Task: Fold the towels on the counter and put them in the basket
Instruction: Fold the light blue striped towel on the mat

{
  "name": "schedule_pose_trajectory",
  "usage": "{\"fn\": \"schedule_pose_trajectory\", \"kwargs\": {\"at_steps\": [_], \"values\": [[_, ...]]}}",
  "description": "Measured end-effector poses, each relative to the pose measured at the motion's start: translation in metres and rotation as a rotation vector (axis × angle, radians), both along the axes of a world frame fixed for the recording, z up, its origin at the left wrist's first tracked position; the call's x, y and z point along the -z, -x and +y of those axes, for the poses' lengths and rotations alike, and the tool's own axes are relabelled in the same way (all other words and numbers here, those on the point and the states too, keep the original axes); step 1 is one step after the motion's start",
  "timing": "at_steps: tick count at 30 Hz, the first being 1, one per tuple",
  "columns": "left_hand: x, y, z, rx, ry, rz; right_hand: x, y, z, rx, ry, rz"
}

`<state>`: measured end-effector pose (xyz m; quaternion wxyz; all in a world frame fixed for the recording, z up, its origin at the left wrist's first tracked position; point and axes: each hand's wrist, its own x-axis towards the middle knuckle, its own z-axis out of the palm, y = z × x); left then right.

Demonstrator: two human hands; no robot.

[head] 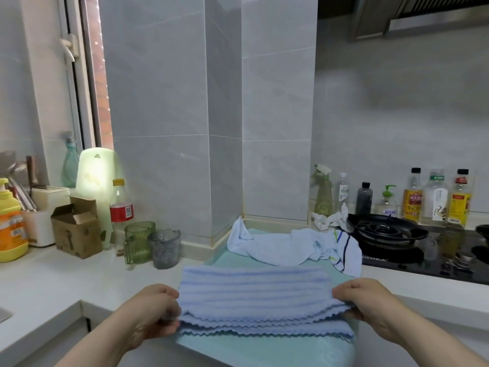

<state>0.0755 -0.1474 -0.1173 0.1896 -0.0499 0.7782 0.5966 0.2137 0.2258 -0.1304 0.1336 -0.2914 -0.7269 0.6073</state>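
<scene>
A light blue ribbed towel [254, 295] with zigzag edges lies folded in layers on a pale green towel [264, 348] spread over the counter's front edge. My left hand [156, 311] pinches the blue towel's left end. My right hand [370, 303] pinches its right end. Behind it lies a crumpled white towel [280, 247], and a white cloth with dark and green stripes [346, 258] lies beside it. No basket is in view.
A black gas hob [391, 234] stands at the right with several bottles [436, 197] behind it. Two glass mugs [150, 245], a cardboard box [76, 226], a red-labelled bottle [120, 205] and a yellow detergent jug [10, 221] stand at the left. A tiled wall column [225, 115] rises behind.
</scene>
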Motion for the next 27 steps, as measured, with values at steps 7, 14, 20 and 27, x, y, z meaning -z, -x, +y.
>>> {"fn": "schedule_pose_trajectory", "kwargs": {"at_steps": [7,14,20,27], "values": [[0.006,0.011,0.001,-0.043,0.019,-0.057,-0.002,-0.006,-0.014,-0.035,-0.031,-0.089],[-0.003,0.020,0.009,-0.015,-0.044,-0.156,-0.007,-0.003,-0.022,-0.021,-0.032,-0.092],[-0.009,0.023,0.014,-0.015,-0.055,-0.119,-0.010,-0.002,-0.024,0.006,-0.035,-0.081],[-0.015,0.027,0.015,-0.050,0.079,0.066,-0.004,0.004,-0.022,0.030,-0.076,-0.032]]}}
